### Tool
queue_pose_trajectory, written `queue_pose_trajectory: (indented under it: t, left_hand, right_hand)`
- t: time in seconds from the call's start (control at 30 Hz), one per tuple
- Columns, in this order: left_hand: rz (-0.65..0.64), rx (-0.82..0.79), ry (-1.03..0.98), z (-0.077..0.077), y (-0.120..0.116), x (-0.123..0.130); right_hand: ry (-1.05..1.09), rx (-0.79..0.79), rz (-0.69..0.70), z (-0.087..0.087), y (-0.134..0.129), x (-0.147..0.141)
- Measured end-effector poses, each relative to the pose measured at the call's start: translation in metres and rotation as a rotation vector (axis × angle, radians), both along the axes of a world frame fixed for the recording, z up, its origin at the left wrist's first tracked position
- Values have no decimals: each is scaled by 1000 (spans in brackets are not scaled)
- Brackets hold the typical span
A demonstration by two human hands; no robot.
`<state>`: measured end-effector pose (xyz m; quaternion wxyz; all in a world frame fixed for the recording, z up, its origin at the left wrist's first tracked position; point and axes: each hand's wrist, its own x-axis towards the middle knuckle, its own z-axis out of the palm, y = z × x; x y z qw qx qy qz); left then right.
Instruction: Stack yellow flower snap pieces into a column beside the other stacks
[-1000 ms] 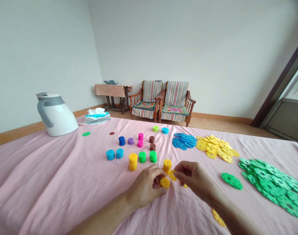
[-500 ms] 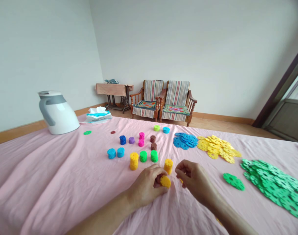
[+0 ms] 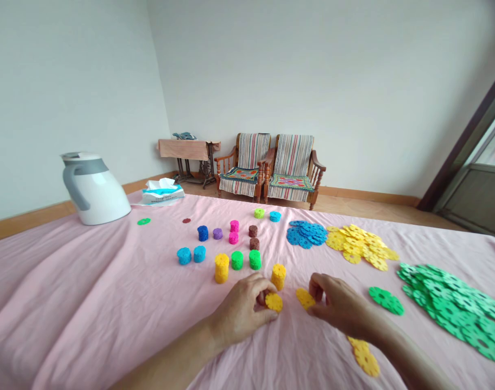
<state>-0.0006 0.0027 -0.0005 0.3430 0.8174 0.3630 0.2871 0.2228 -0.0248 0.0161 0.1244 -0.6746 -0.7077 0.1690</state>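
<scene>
Single view, head camera, worn by the person. Looks forward and down from just behind and above the forearms (image 3: 174, 346), which enter at the bottom edge. Left hand (image 3: 245, 306) and right hand (image 3: 339, 303) sit near the lens, low in the frame, at centre and right of centre. Pink cloth (image 3: 109, 303) spans the lower half, seen at a slant. Line of sight carries on to two chairs (image 3: 294, 157), small and well off, facing the lens; pale wall (image 3: 312, 70) fills the upper half. Upper right corner dark and soft, possibly lens edge.
</scene>
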Motion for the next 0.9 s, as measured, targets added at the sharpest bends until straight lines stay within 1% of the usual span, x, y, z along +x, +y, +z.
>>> queue_pose_trajectory:
  t: [0.1, 0.2, 0.33, 0.43, 0.6, 0.7, 0.77, 0.83, 0.9]
  left_hand:
    - [-4, -2, -3, 1, 0, 0]
    - [-9, -18, -4, 1, 0, -1]
    - [-6, -17, -8, 2, 0, -1]
    - [-1, -11, -20, 1, 0, -1]
    - [-7, -16, -39, -1, 1, -1]
    - [-7, -16, -45, -2, 1, -2]
    - [-4, -14, -42, -2, 1, -2]
    - [2, -21, -32, -1, 0, -2]
    - [5, -20, -11, 0, 0, -1]
  right_hand:
    - [73, 5, 8, 4, 1, 0]
    - [256, 10, 35, 6, 2, -4]
    - [585, -29, 33, 2, 3, -19]
    - [702, -44, 16, -5, 2, -35]
    - [739, -14, -25, -16, 0, -53]
    - [759, -9, -35, -19, 1, -54]
    - [740, 7, -31, -17, 2, -50]
    - [654, 53, -39, -13, 3, -41]
    - [487, 131, -60, -9, 5, -30]
